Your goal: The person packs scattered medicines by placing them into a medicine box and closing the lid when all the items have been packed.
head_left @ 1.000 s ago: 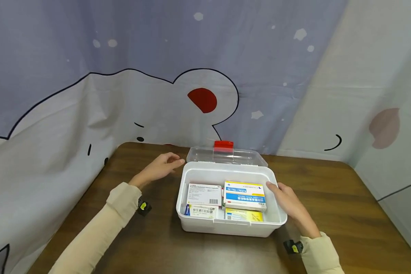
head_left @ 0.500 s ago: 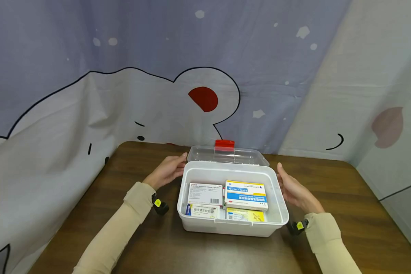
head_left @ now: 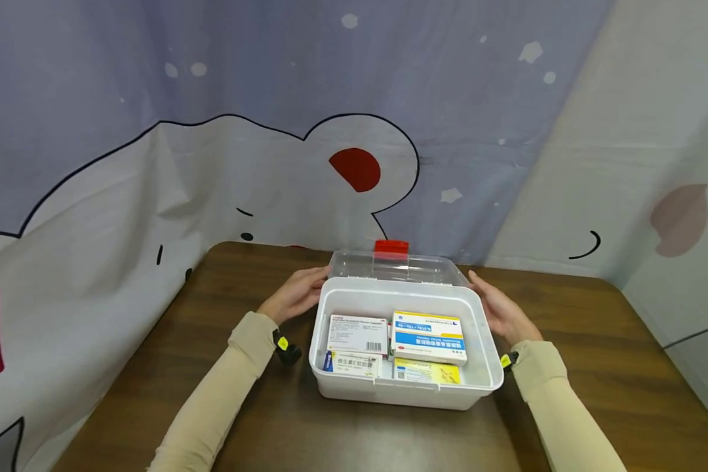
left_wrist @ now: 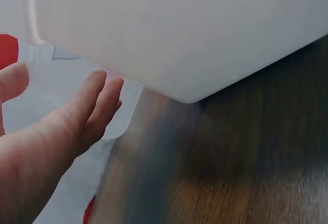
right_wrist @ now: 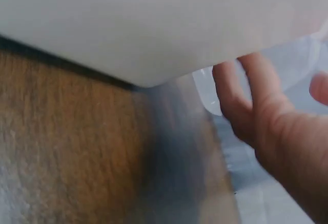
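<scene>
In the head view a white plastic medicine box (head_left: 407,395) stands on the table, its clear lid (head_left: 354,264) with a red latch (head_left: 391,248) swung back behind it. Several medicine boxes (head_left: 429,335) lie inside. My left hand (head_left: 297,293) is at the lid's left end, beside the box's back left corner. On the other side my right hand (head_left: 503,313) is by the lid's right end. Both wrist views show extended fingers beside or behind the white wall (left_wrist: 169,34); some right fingertips are hidden behind it. Whether the fingers touch the lid is unclear.
The brown wooden table (head_left: 602,367) reaches back to a hanging cloth (head_left: 259,78) printed with cartoon shapes. The lid lies close to that cloth. Small black wrist cameras (head_left: 286,351) sit at the cuffs.
My left hand has moved right to the lid's left end. My right hand has left the box's right rim and moved back to the lid's right end. The box stays put.
</scene>
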The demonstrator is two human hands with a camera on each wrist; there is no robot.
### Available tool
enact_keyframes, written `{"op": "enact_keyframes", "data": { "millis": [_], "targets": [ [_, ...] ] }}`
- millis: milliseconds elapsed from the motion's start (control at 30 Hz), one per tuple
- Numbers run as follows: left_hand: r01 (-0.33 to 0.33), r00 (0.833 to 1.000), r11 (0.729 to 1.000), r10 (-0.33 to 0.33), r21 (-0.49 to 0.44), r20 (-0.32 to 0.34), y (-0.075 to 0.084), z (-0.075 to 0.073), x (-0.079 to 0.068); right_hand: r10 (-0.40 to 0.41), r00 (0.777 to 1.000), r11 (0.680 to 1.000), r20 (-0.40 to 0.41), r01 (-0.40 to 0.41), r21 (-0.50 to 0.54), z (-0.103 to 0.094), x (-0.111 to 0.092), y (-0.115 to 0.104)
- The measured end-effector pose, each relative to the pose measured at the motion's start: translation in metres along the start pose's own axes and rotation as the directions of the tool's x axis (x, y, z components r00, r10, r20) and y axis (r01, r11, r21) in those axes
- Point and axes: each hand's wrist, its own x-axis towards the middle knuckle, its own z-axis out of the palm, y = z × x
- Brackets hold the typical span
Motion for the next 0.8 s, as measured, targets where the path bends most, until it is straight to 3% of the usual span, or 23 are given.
{"op": "enact_keyframes", "data": {
  "millis": [133,233,367,567,667,800],
  "targets": [
    [-0.005,1.000,0.999,0.005,-0.034,-0.006,-0.002,-0.001,0.003,-0.014,0.988,0.993,0.155,-0.004,0.114,-0.009,0.003,0.003],
    [-0.003,1.000,0.999,0.004,-0.045,0.013,-0.001,-0.003,0.005,-0.040,0.981,0.986,0.191,0.008,0.166,-0.013,0.005,0.004],
    [0.013,0.998,0.999,-0.012,-0.032,0.059,0.002,-0.004,0.008,-0.104,0.987,0.986,0.122,0.085,0.146,-0.013,0.004,0.003],
    [0.013,0.996,0.998,-0.018,0.061,0.092,0.013,-0.002,0.012,-0.184,0.983,0.981,-0.004,0.184,0.065,-0.009,0.001,-0.003],
    [0.020,0.996,0.995,-0.029,0.100,0.085,0.019,0.001,0.012,-0.200,0.979,0.978,-0.026,0.201,0.055,-0.008,-0.002,-0.006],
    [-0.003,0.997,0.989,-0.008,0.147,0.075,0.029,0.004,0.011,-0.252,0.968,0.967,0.004,0.251,0.041,-0.008,-0.003,-0.011]
  ]
}}
